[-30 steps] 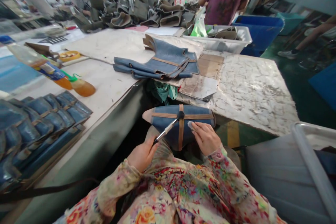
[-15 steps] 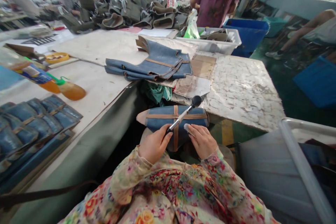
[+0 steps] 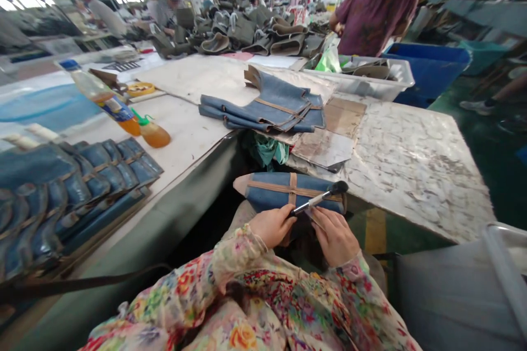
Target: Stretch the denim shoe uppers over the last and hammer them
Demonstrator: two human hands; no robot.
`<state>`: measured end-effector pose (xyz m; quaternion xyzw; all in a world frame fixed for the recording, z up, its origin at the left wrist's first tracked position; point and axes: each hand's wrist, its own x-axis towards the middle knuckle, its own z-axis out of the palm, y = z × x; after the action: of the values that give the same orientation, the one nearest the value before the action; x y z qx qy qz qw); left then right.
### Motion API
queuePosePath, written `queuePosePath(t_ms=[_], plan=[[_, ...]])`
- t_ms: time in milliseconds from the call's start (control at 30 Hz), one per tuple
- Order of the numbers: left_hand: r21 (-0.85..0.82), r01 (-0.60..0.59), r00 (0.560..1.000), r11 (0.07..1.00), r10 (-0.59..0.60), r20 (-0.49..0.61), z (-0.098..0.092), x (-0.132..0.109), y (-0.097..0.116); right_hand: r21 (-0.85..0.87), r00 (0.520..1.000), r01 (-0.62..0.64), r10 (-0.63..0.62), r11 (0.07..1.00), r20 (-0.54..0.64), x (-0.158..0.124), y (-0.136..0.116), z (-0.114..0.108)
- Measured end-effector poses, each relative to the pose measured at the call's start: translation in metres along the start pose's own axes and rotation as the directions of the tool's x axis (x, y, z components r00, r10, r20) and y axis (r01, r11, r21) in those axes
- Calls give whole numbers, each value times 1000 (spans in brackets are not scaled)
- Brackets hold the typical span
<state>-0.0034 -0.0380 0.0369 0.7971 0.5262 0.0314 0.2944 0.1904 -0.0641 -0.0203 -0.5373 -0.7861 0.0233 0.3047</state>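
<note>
My left hand point(image 3: 272, 225) is closed on a brush-like tool point(image 3: 313, 201) with a black handle, silver shaft and dark rounded head. The tool points up to the right, over a blue leather piece point(image 3: 267, 189) with crossed tan straps and a pale pointed left end. That piece lies across my lap, below the table edge. My right hand point(image 3: 337, 236) is pinched just right of the tool, near the lower edge of the leather. What its fingers hold is too small and covered to name.
Stacked blue leather pieces lie on the table ahead point(image 3: 267, 101) and at left point(image 3: 94, 175). A green-capped squeeze bottle point(image 3: 155, 134) and a larger bottle point(image 3: 111, 104) rest nearby. A grey bin point(image 3: 444, 285) stands right. A person in purple point(image 3: 379, 16) works beyond a white crate point(image 3: 370, 79).
The view has shifted left and up, showing more of the left stack. My hands are closer together. The tool lies flatter, its head lower over the leather's right end.
</note>
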Motion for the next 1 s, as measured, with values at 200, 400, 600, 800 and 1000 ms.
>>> queuePosePath(t_ms=[200,400,600,800,1000], plan=[[-44,110,954,993,-118,-277,-36,-23,-56,28,1000,27,-27,999,-7,-6,7,6],[84,540,701,837,-392,-595,-106,-44,-133,11,988,-149,149,989,-37,3,42,-1],[142,639,610,756,-385,-693,-133,-40,-196,48,913,-406,408,913,-28,7,78,-8],[190,415,647,890,-142,-749,-105,-25,-173,314,763,-620,646,719,27,-1,62,-6],[-231,0,825,973,-130,-550,-29,-8,-139,524,714,-636,689,567,121,17,50,0]])
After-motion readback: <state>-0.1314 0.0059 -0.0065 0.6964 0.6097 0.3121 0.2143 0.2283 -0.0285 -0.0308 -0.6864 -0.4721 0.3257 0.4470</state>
